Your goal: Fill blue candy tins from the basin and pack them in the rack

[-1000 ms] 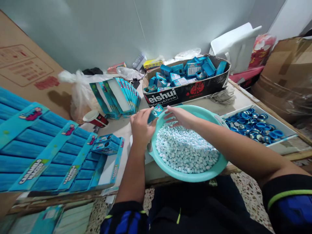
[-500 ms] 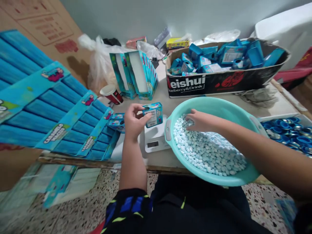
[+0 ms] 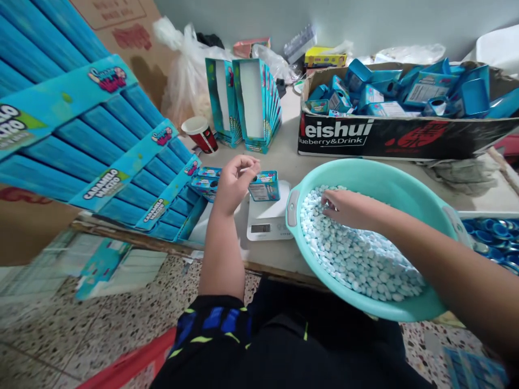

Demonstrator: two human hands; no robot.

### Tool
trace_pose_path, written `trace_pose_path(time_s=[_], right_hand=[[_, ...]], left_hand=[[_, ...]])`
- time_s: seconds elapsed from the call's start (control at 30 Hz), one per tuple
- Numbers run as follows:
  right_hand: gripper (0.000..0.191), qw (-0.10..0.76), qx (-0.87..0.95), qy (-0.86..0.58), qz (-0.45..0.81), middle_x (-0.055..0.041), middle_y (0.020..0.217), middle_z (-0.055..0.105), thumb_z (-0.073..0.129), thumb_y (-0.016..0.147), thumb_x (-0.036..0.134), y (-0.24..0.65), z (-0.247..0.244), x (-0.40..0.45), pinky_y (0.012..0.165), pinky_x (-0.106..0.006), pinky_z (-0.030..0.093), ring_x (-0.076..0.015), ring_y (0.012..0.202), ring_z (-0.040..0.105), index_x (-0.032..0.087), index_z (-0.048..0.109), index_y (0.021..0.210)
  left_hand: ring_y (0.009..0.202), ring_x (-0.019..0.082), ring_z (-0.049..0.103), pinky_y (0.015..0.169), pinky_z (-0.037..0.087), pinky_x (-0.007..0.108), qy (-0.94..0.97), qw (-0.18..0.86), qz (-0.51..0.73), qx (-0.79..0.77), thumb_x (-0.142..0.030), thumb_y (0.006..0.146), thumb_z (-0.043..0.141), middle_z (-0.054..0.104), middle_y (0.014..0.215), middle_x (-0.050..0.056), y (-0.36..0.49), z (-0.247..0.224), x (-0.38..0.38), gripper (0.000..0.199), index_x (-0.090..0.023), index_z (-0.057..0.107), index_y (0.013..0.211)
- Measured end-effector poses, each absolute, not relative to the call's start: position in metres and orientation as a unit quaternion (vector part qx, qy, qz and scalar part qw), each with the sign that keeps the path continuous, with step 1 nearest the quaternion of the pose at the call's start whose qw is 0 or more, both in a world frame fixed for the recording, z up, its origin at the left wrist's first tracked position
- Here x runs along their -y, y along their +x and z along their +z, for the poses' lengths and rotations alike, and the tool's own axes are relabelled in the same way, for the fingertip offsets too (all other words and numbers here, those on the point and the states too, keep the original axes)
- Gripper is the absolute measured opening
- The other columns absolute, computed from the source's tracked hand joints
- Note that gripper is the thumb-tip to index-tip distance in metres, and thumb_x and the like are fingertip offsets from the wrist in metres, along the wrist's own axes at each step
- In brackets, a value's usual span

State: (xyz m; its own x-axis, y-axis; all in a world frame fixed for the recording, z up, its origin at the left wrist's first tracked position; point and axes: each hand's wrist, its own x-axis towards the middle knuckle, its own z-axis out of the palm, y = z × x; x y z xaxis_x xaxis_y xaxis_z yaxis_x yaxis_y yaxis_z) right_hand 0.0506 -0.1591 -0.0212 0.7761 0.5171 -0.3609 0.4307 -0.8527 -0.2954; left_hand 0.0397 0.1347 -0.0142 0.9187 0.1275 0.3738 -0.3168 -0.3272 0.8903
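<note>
My left hand point(image 3: 236, 182) is above and beside a small blue printed tin point(image 3: 264, 187), its thumb and fingers pinched together. Whatever lies between those fingertips is too small to make out. The tin stands upright on a white digital scale point(image 3: 270, 229) with a small display. My right hand point(image 3: 344, 208) reaches into a turquoise basin point(image 3: 365, 167), fingers curled in the pale blue and white candies point(image 3: 357, 265); its fingertips are partly hidden. More small blue tins point(image 3: 206, 183) sit just left of my left hand.
Stacked blue display cartons point(image 3: 117, 156) lean at the left. A paper cup point(image 3: 199, 135) and upright open cartons point(image 3: 251, 102) stand behind. A black cardboard box point(image 3: 365, 135) of blue tins is at the back right; a tray of blue lids point(image 3: 492, 232) lies at the right.
My left hand has let go of the tin, which now rests on the scale, and its fingers are pinched above it. My right hand stays among the candies. The view has shifted.
</note>
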Motion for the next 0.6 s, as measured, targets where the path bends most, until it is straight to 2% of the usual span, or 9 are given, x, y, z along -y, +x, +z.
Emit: trace_pose_path(time_s=[0.1,0.2,0.4,0.6], right_hand=[[0.013,0.082,0.253,-0.936,0.231,-0.0070,0.091,0.070,0.050,0.097,0.025,0.046,-0.015,0.157,0.060,-0.030,0.034,-0.0213,0.075,0.059,0.021,0.061,0.103],[0.011,0.073,0.259,-0.934,0.234,-0.0064,0.089,0.070,0.050,0.096,0.024,0.044,-0.011,0.157,0.059,-0.030,0.032,-0.0204,0.073,0.057,0.021,0.060,0.099],[0.008,0.092,0.261,-0.930,0.243,-0.0041,0.085,0.069,0.056,0.094,0.030,0.044,-0.010,0.157,0.059,-0.031,0.032,-0.0200,0.072,0.058,0.023,0.060,0.091],[0.010,0.091,0.270,-0.925,0.250,-0.0039,0.084,0.069,0.057,0.093,0.027,0.041,-0.005,0.156,0.058,-0.030,0.032,-0.0186,0.069,0.056,0.023,0.057,0.084]], left_hand=[[0.090,0.017,0.066,0.085,0.052,0.030,0.766,0.601,0.227,0.004,-0.051,0.086,0.071,0.071,0.089,0.004,0.049,-0.022,-0.136,0.032,-0.021,0.065,0.081],[0.086,0.016,0.067,0.080,0.052,0.027,0.731,0.638,0.237,-0.052,-0.057,0.085,0.071,0.070,0.087,0.003,0.056,-0.028,-0.140,0.037,-0.021,0.063,0.079],[0.087,0.015,0.069,0.077,0.055,0.026,0.704,0.656,0.257,-0.091,-0.055,0.086,0.069,0.070,0.090,0.004,0.060,-0.030,-0.145,0.037,-0.021,0.060,0.075],[0.086,0.015,0.070,0.078,0.056,0.027,0.703,0.652,0.271,-0.087,-0.054,0.089,0.066,0.071,0.091,0.004,0.062,-0.032,-0.142,0.035,-0.021,0.059,0.077]])
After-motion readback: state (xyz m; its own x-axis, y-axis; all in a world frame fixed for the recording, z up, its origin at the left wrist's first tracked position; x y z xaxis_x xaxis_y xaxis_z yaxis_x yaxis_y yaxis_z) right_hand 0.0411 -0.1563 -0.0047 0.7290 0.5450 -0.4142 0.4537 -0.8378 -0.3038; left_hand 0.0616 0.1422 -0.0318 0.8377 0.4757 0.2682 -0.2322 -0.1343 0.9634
